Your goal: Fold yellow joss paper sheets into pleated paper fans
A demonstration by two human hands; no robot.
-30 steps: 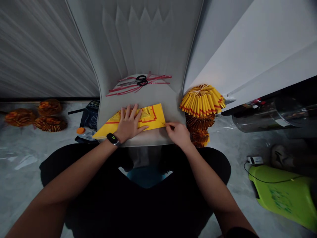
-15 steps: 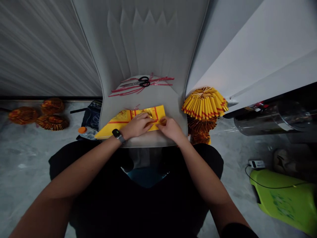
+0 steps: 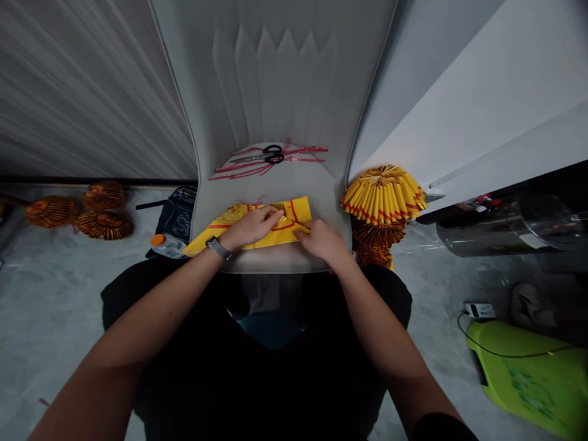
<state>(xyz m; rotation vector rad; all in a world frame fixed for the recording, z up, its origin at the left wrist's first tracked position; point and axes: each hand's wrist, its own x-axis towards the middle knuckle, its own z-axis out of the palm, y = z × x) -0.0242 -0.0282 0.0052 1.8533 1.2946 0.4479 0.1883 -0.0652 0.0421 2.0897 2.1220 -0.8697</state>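
Note:
A yellow paper sheet (image 3: 275, 228) with red lines lies on the grey chair seat (image 3: 271, 184) in front of me. My left hand (image 3: 250, 228), a watch on its wrist, rests flat on the sheet with fingers stretched toward its middle. My right hand (image 3: 321, 240) has its fingers curled and pinches the sheet's near right edge. Both hands touch the paper and almost meet over it.
Black scissors (image 3: 271, 154) and red strips (image 3: 257, 164) lie at the back of the seat. A stack of folded yellow paper fans (image 3: 383, 196) stands right of the chair, and more fans (image 3: 78, 211) lie on the floor at left. A green object (image 3: 528, 373) sits at lower right.
My right hand moved in from the sheet's right corner to its near edge beside the left hand. My left hand slid right and its fingers came together. The view shifted slightly.

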